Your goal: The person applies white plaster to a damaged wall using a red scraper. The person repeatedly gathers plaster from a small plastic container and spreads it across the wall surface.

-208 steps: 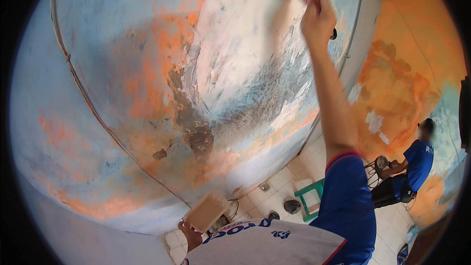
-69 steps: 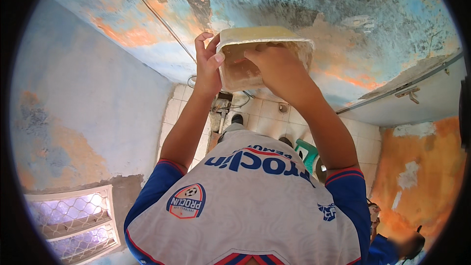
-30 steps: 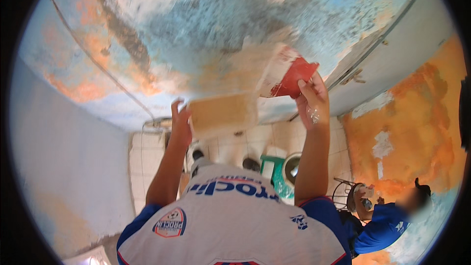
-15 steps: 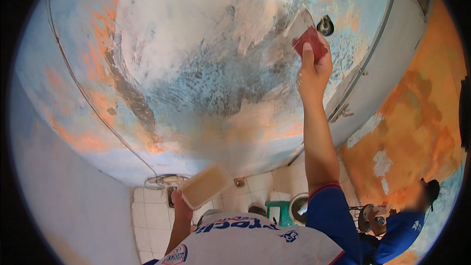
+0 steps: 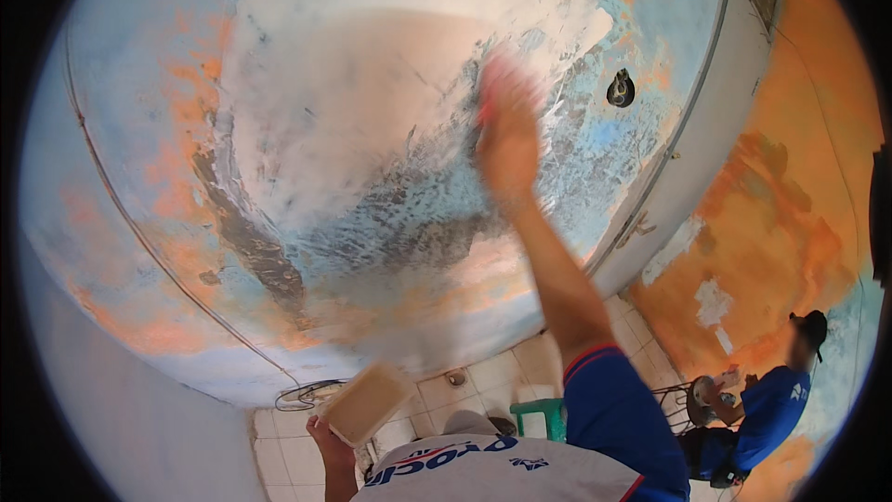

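My right hand (image 5: 511, 153) is closed on a red putty scraper (image 5: 509, 79), smeared by motion, at the right edge of a whitish plaster patch (image 5: 372, 65) on the blue wall. The hand and wrist hide the scraper's lower part, and its blade cannot be made out. Low on the left, my left hand (image 5: 332, 442) grips the near-left edge of a shallow rectangular beige tray (image 5: 370, 404), tilted and held away from the wall. Grey and blue rough streaks (image 5: 390, 195) show on the wall below the patch.
An open wall box (image 5: 621, 88) with wires sits right of my hand. A cable (image 5: 130, 214) runs down the left wall to a coil. Below, a green stool (image 5: 553, 416) stands on tiles. A co-worker in blue (image 5: 776, 409) is at the lower right beside an orange wall.
My right hand has swept left with the scraper, from beside the wall box to the plaster patch. My left hand still holds the tray. The whole view has shifted slightly.
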Demonstrator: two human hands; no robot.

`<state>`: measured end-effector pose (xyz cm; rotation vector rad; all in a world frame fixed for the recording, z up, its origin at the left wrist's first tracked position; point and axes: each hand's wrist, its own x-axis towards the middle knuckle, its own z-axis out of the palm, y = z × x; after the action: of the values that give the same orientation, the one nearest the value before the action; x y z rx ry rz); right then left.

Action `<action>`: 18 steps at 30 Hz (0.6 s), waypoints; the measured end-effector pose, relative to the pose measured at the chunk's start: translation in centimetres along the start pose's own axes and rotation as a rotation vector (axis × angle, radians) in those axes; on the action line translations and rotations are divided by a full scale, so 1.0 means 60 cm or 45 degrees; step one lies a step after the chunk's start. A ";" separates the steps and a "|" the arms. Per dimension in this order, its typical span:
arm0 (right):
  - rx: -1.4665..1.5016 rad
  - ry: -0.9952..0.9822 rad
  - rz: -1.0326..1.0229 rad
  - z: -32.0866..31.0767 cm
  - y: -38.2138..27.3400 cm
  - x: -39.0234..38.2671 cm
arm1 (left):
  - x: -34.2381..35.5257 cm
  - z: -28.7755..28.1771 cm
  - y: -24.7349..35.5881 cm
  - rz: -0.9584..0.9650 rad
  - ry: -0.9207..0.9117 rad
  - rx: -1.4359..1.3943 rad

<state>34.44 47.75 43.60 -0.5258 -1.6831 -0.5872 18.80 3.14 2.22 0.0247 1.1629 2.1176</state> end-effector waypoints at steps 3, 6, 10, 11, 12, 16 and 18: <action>0.252 -0.233 0.123 0.005 -0.102 -0.191 | 0.009 0.001 0.012 -0.007 0.161 0.099; 0.410 -0.248 0.206 -0.073 -0.107 -0.151 | 0.016 -0.009 0.028 -0.058 0.227 0.129; -0.255 0.078 0.421 -0.142 0.063 0.101 | 0.035 -0.048 0.020 -0.132 0.242 0.080; -0.236 0.325 0.238 -0.139 0.113 0.155 | 0.033 -0.042 0.020 -0.129 0.276 0.123; -0.229 0.356 0.215 -0.122 0.160 0.189 | 0.029 -0.038 0.020 -0.119 0.321 0.162; -0.179 0.392 0.195 -0.043 0.117 0.146 | 0.037 -0.041 0.002 -0.169 0.259 0.126; -0.125 0.269 0.166 0.005 0.024 0.022 | 0.042 -0.031 -0.005 -0.194 0.222 0.077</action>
<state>34.91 49.07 44.98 -0.6173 -1.4146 -0.6109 16.45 3.39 0.11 -0.2184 1.2877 1.9808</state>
